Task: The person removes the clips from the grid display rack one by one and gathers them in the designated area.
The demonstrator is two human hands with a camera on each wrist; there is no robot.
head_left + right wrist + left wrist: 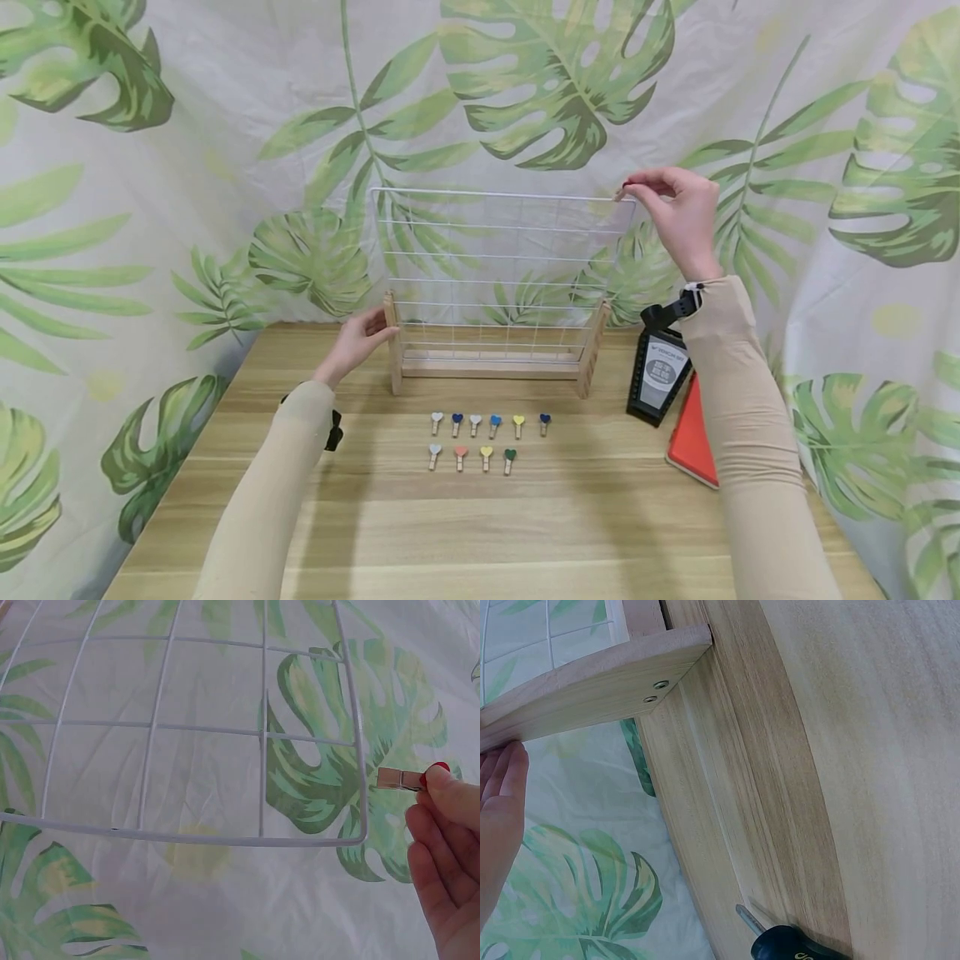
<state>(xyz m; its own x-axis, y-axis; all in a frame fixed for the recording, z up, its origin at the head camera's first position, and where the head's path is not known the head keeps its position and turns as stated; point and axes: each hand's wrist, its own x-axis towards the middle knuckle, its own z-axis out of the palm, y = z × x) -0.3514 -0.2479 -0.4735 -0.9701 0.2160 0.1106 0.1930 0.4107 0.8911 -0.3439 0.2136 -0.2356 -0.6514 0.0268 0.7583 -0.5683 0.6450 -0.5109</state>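
Observation:
My right hand (pixel 686 212) pinches a small wooden clothespin (pixel 397 778) with a red part beside the thumb. In the right wrist view the clothespin's free end points at the right edge of a white wire grid (pixel 259 841), with a small gap between. The head view places it by the grid's upper right corner. The grid stands upright in a wooden base (pixel 487 368). My left hand (pixel 358 340) holds the base's left side post (pixel 607 690), thumb at its front; the left wrist view shows fingertips against its outer face.
Two rows of clothespins with coloured hearts (pixel 486 454) lie before the rack. To the right are a black and grey case (pixel 660 375) and a red notebook (pixel 693 442), partly behind my right arm. The left wrist view shows a screwdriver (pixel 791 941) on the table.

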